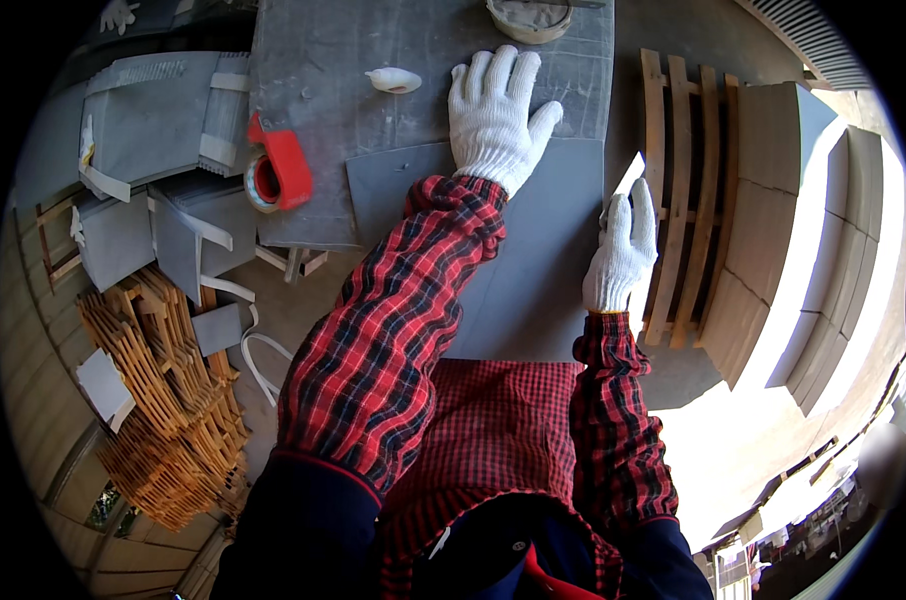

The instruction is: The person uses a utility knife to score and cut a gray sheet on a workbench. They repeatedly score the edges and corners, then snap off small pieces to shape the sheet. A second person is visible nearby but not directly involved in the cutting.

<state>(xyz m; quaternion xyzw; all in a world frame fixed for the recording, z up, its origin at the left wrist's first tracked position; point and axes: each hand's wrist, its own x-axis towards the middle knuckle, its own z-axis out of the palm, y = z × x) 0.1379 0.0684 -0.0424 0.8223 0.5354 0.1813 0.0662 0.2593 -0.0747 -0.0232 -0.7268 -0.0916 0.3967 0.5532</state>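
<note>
My left hand [498, 115], in a white knit glove, lies flat with fingers spread. Its palm is on the far edge of a grey sheet [543, 220], and its fingers reach onto the worn grey table [343, 130]. At the sheet's right edge is my gloved right hand [621, 250], its fingers closed round a pale, flat, pointed thing [628, 174] that sticks out beyond them; its kind is unclear. Left of my left hand lies a small white squeeze bottle [393, 80]. A red tape dispenser [291, 170] sits at the table's left edge.
A bowl of greyish stuff [531, 18] stands at the table's far edge. Wooden pallet slats [678, 200] and stacked pale boards [768, 215] are on the right. Strapped grey sheet bundles [153, 110] and piled wooden frames [163, 390] occupy the left.
</note>
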